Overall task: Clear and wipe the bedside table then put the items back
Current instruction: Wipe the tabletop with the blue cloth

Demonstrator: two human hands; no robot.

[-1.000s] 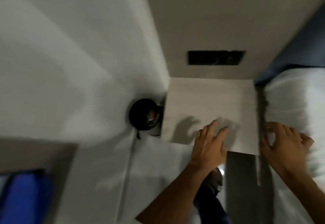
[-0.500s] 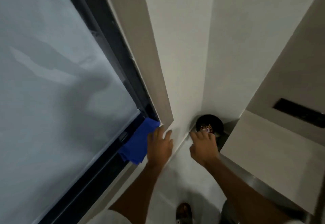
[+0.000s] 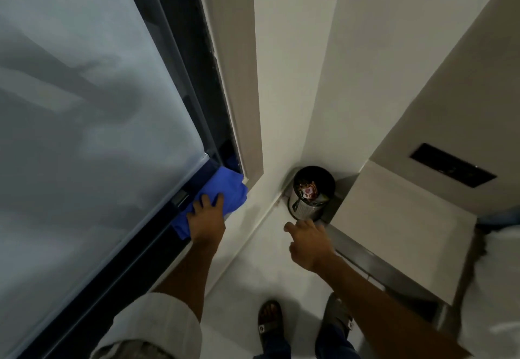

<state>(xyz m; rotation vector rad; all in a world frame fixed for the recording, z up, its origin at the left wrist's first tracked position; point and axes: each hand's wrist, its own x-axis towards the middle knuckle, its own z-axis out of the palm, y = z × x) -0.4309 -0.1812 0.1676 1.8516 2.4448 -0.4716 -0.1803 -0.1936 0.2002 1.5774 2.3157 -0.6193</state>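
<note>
A blue cloth (image 3: 222,195) lies crumpled on the dark window sill (image 3: 157,249) at the left. My left hand (image 3: 206,219) rests flat on the cloth, fingers spread over it. My right hand (image 3: 308,242) hovers above the floor in front of the bin, fingers loosely curled and holding nothing. The pale bedside table top (image 3: 402,226) is at the right, with nothing on the part I see.
A small metal pedal bin (image 3: 311,192) with a black liner and rubbish inside stands in the corner between wall and table. A dark wall panel (image 3: 453,165) sits above the table. White bedding (image 3: 495,288) is at far right. My sandalled feet (image 3: 270,320) stand on white floor.
The view swung left from the table to the window sill. My left hand reached onto the blue cloth and now lies further over it. My right hand left the table and drew back from the bin.
</note>
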